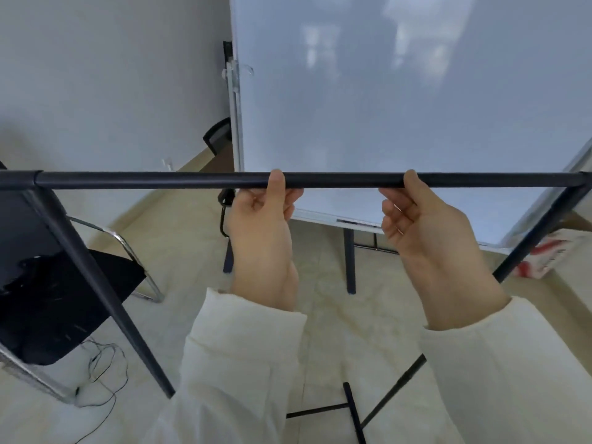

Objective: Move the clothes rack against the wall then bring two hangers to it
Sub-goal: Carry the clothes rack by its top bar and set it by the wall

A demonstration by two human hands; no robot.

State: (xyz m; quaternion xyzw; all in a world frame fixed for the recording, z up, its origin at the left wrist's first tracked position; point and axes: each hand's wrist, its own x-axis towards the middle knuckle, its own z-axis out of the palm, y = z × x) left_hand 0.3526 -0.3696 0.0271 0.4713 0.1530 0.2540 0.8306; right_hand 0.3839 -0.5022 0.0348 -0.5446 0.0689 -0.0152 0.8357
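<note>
The clothes rack is a black metal frame whose top bar (160,180) runs level across the whole view. Its legs slope down at the left (96,283) and at the right (538,232). My left hand (262,229) grips the bar near its middle, thumb over the top and fingers curled under. My right hand (429,232) holds the same bar a little further right, in the same grip. Both wear cream sleeves. No hangers are in view.
A large whiteboard (400,100) on dark legs stands right behind the bar. A black chair (57,299) with chrome tubing sits at the left, thin cables on the floor beside it. A red-and-white box (551,254) lies at the right. The pale wall (105,75) is beyond, left.
</note>
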